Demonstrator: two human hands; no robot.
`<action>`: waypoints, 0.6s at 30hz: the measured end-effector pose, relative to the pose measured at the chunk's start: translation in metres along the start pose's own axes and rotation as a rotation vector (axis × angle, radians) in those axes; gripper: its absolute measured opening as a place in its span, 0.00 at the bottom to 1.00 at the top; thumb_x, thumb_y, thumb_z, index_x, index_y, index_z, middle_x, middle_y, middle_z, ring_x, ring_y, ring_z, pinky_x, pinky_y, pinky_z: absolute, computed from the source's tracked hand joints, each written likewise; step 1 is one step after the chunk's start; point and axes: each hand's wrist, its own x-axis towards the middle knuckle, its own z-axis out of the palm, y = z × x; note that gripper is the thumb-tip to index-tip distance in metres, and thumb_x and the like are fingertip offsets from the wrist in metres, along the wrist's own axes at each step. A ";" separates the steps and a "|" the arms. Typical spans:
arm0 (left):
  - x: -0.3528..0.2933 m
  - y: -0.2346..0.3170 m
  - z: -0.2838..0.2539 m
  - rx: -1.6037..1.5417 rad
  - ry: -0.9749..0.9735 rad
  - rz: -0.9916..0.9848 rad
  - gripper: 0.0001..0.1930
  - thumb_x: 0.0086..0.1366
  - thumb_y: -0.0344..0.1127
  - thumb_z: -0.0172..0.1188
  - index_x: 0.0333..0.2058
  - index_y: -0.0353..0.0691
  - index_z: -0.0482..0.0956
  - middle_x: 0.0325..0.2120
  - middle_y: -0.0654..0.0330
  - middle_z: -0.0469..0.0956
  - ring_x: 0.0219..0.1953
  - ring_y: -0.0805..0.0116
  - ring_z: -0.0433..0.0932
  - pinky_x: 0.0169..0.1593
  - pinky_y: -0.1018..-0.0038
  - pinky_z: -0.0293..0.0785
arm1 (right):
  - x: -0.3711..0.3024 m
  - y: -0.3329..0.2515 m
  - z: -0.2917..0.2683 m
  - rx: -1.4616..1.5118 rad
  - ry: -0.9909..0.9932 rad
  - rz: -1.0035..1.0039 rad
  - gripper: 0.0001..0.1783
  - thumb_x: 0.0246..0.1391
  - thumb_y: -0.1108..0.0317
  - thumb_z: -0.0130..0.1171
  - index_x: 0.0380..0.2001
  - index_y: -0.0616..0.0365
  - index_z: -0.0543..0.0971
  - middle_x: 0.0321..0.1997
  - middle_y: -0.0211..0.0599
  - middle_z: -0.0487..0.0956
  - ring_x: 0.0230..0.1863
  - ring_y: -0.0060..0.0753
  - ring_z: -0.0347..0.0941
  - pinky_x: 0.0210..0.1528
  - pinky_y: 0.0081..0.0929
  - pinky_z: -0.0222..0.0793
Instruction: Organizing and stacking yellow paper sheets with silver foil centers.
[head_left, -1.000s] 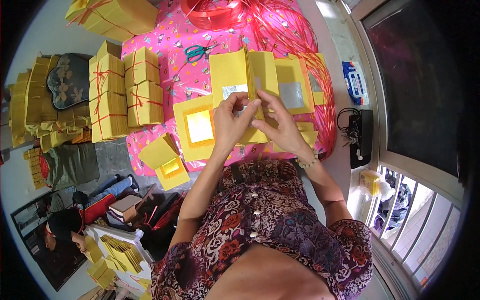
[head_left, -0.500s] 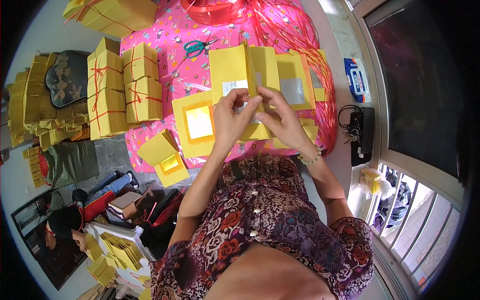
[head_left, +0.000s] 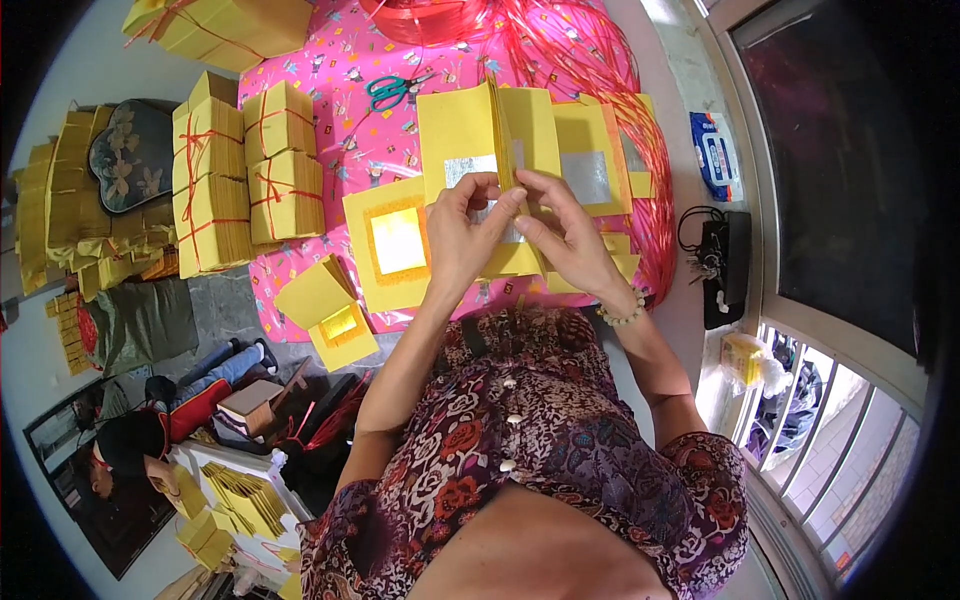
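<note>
Between my hands a stack of yellow paper sheets [head_left: 492,135] stands on edge, with outer leaves spread to both sides and silver patches on them. My left hand [head_left: 470,225] grips the stack from the left, fingers curled, thumb against its near edge. From the right, my right hand [head_left: 565,230] pinches the same stack, its thumb and fingers close to my left thumb. A yellow sheet with a gold square [head_left: 398,245] lies beside my left hand. Right of my hands are more yellow sheets with a silver square [head_left: 587,178].
Teal-handled scissors [head_left: 388,94] lie on the pink patterned table cover [head_left: 350,60]. Red ribbon strands [head_left: 640,130] run down the right side. Tied yellow paper bundles [head_left: 210,220] stand at left. Another person [head_left: 140,440] works at lower left. A wipes pack [head_left: 714,155] lies on the right ledge.
Both hands stay on the yellow paper stack, almost in the same place. My right fingers have shifted very slightly along its edge.
</note>
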 end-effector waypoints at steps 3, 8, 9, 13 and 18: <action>0.001 0.002 0.000 -0.010 -0.007 -0.011 0.20 0.54 0.47 0.69 0.36 0.34 0.80 0.24 0.59 0.79 0.24 0.73 0.76 0.29 0.75 0.71 | 0.000 0.002 0.000 -0.010 0.005 -0.015 0.26 0.59 0.71 0.55 0.60 0.60 0.63 0.59 0.40 0.64 0.60 0.35 0.65 0.58 0.32 0.67; 0.001 -0.001 0.000 0.019 0.008 0.004 0.20 0.54 0.47 0.69 0.36 0.34 0.81 0.24 0.59 0.79 0.25 0.73 0.76 0.29 0.75 0.71 | 0.000 0.003 0.000 -0.006 0.005 -0.022 0.26 0.59 0.71 0.55 0.60 0.60 0.64 0.58 0.40 0.65 0.59 0.34 0.66 0.57 0.31 0.67; 0.001 0.000 0.000 0.029 0.004 -0.010 0.21 0.54 0.47 0.69 0.36 0.34 0.81 0.24 0.59 0.79 0.25 0.73 0.76 0.29 0.75 0.71 | 0.000 0.004 0.000 -0.006 0.006 -0.021 0.26 0.59 0.71 0.55 0.60 0.60 0.64 0.58 0.40 0.65 0.59 0.34 0.66 0.57 0.31 0.67; 0.001 0.000 0.001 0.008 0.002 -0.019 0.21 0.54 0.48 0.69 0.36 0.35 0.81 0.24 0.59 0.79 0.25 0.73 0.75 0.30 0.75 0.71 | 0.001 0.004 0.000 -0.012 0.011 -0.016 0.24 0.60 0.71 0.54 0.59 0.60 0.65 0.57 0.40 0.66 0.58 0.34 0.67 0.56 0.31 0.67; 0.001 -0.003 0.001 0.040 0.011 -0.008 0.21 0.54 0.49 0.69 0.36 0.35 0.81 0.25 0.59 0.80 0.26 0.71 0.76 0.31 0.75 0.71 | 0.001 0.002 0.000 -0.045 0.011 -0.007 0.23 0.61 0.70 0.53 0.58 0.60 0.66 0.57 0.41 0.67 0.57 0.34 0.67 0.56 0.30 0.67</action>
